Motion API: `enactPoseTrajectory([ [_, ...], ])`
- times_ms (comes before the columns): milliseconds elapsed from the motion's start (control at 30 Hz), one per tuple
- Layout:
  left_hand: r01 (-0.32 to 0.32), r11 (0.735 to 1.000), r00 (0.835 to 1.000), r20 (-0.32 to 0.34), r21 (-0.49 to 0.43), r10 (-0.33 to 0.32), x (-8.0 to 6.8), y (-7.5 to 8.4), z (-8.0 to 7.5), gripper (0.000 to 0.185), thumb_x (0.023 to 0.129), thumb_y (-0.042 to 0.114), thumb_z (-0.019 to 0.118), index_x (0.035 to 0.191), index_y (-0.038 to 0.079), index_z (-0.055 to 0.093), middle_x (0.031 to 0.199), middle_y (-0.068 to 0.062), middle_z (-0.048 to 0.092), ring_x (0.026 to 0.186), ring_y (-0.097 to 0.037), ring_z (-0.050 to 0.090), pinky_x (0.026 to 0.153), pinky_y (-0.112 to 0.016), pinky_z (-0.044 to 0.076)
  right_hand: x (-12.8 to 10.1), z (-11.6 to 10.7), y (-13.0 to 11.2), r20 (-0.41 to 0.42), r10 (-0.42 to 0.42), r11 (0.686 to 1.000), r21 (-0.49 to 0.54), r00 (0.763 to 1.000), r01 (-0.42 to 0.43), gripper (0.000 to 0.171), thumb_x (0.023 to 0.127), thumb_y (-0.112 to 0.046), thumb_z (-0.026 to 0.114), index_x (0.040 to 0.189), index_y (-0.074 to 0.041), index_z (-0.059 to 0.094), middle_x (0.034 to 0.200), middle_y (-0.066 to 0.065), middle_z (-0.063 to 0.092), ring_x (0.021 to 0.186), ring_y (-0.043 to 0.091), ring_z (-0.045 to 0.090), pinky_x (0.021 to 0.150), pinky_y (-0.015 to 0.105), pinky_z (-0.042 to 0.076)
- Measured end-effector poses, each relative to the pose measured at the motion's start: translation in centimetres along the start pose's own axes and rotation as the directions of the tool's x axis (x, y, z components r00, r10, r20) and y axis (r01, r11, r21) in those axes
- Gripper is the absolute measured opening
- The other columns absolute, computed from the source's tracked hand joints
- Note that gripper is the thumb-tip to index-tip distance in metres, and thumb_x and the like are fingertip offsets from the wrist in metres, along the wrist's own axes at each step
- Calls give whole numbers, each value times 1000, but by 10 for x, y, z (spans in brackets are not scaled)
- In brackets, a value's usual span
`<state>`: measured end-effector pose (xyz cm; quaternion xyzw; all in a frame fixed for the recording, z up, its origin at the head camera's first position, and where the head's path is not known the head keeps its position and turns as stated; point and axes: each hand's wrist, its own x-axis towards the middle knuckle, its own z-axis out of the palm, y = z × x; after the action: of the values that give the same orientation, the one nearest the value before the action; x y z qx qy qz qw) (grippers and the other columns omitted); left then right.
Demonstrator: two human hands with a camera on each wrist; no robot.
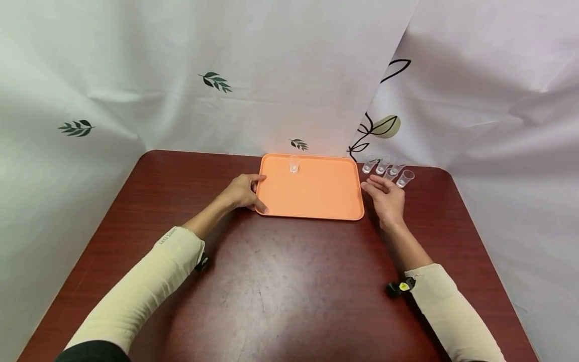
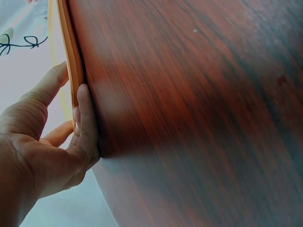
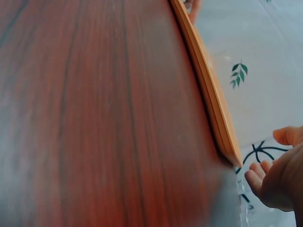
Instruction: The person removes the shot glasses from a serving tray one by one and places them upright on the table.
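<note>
The orange tray lies at the far middle of the dark red table. The left hand grasps its left edge, thumb above and fingers at the rim. The right hand is relaxed and holds nothing, just beside the right edge. One clear small cup stands on the tray near its far rim. Four more cups stand on the table behind the right hand.

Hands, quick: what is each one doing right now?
Left hand: grips the left edge of the orange tray.
Right hand: open, holding nothing, beside the tray's right edge, near the small clear cups.
</note>
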<state>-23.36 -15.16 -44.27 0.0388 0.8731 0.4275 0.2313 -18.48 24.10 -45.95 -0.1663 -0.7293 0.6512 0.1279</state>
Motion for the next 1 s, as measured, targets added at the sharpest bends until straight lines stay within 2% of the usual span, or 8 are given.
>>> enactPoseTrajectory([
  [233,12,1000,1000,-4,2,-12,0,1,0,115,72,-5,104,172,11,49,96,-7,47,60,-12,61,60,-27,66,0,22,-1,37,-27,998,60,999,25,45,98,-6,86,139,8,75,128,20,83,95,-3,79,89,14,65],
  [367,15,1000,1000,-9,3,-15,0,0,0,115,72,-5,104,172,11,49,96,-7,47,59,-11,61,59,-26,65,0,36,-1,80,-20,996,83,997,14,47,98,-5,86,141,9,73,135,26,79,97,0,80,91,16,67],
  [667,1,1000,1000,2,0,-1,8,-6,0,119,67,-3,107,171,10,49,94,-7,49,57,-16,64,58,-30,65,1,67,-4,162,-24,1000,2,986,24,45,97,-8,86,139,6,76,137,27,78,99,-4,75,89,12,64],
  [833,-6,1000,1000,11,-7,6,13,-10,0,121,65,0,109,171,10,50,92,-7,49,58,-18,65,58,-32,66,1,85,-5,207,-14,999,-42,978,23,47,97,-12,87,140,3,76,137,23,79,115,13,78,95,17,64],
  [1000,11,1000,1000,-2,3,-11,5,-2,-1,116,69,-4,105,170,12,51,95,-8,49,60,-15,64,62,-32,68,-1,104,-4,238,-14,999,-48,971,26,49,96,-12,87,141,3,76,138,22,79,130,29,76,107,27,65],
])
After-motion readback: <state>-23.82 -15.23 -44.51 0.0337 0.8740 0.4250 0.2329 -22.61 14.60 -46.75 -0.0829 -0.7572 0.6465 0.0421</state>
